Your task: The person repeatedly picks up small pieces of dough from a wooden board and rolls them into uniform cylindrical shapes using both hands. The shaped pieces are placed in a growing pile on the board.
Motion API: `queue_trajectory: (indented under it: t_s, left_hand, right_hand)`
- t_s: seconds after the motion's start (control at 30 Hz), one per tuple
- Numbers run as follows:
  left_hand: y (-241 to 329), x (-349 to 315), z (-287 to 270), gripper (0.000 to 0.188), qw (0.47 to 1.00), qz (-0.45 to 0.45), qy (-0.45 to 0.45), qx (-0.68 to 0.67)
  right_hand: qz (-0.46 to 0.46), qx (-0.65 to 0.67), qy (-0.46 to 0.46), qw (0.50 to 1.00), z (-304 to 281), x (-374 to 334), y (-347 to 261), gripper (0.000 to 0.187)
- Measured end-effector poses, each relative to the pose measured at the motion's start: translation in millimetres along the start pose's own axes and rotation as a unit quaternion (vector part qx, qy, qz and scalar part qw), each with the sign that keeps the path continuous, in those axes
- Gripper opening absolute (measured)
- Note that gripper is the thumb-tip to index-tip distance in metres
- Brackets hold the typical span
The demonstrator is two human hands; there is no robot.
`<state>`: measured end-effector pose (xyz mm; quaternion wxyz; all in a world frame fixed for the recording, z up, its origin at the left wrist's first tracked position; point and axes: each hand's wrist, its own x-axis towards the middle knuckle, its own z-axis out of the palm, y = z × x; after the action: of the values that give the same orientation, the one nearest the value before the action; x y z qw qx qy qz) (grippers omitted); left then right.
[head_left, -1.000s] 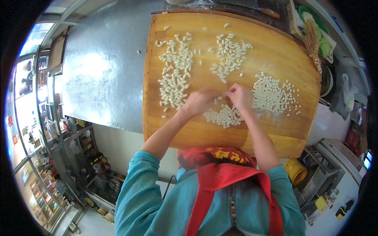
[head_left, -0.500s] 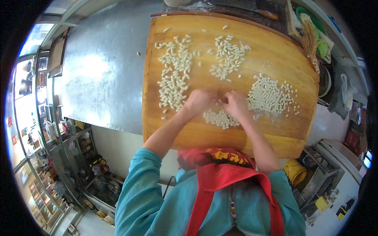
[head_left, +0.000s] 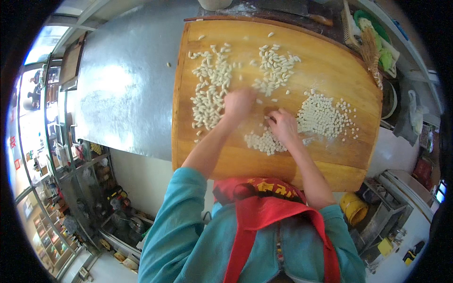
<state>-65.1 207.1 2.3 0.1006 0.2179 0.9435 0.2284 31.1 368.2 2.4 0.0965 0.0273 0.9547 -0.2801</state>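
Note:
On a wooden board (head_left: 222, 155) lie small pale pieces of dough. My left hand (head_left: 239, 104) is over the board's middle, beside the left pile of elongated dough pieces (head_left: 207, 109); motion smears its fingers. My right hand (head_left: 283, 125) is closed in a pinch, with a small pale dough piece (head_left: 267, 118) at its fingertips. Just below it sits a little heap of cut dough cubes (head_left: 265, 142). A larger spread of cubes (head_left: 323, 113) lies to its right. Beyond my hands is another group of elongated pieces (head_left: 273, 66).
A metal tabletop (head_left: 127, 104) adjoins the board on the left, with one stray piece on it. A straw brush (head_left: 370, 52) and a basket with greens (head_left: 351, 30) stand at the far right. A yellow bucket (head_left: 353, 207) is below the right edge.
My left hand has moved away from my right hand, up and slightly forward, toward the elongated pieces. A dough piece now lies on the board near it. My right hand has barely moved.

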Motion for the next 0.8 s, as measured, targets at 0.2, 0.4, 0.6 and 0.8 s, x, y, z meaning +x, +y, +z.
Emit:
queue_trajectory:
  t_s: [0.2,0.4,0.6,0.8]
  left_hand:
    - [2.7,-54.9,17.3,0.016,0.975,0.193,0.015,-0.111]
    - [0.4,-52.6,13.6,0.022,0.997,0.053,-0.005,-0.053]
    - [6.9,-29.6,1.7,0.033,0.999,-0.02,-0.029,-0.006]
    - [6.8,-16.1,13.7,0.03,0.999,-0.032,-0.028,-0.029]
  right_hand:
    - [0.005,-0.003,0.021,1.0,3.1,-4.1,7.8,0.016]
    - [0.021,0.006,0.005,1.0,5.0,-4.8,10.0,0.018]
    - [0.045,0.022,-0.022,0.999,-0.8,-3.2,7.5,0.017]
    - [0.01,0.023,0.009,1.0,-3.0,-5.8,8.9,0.02]
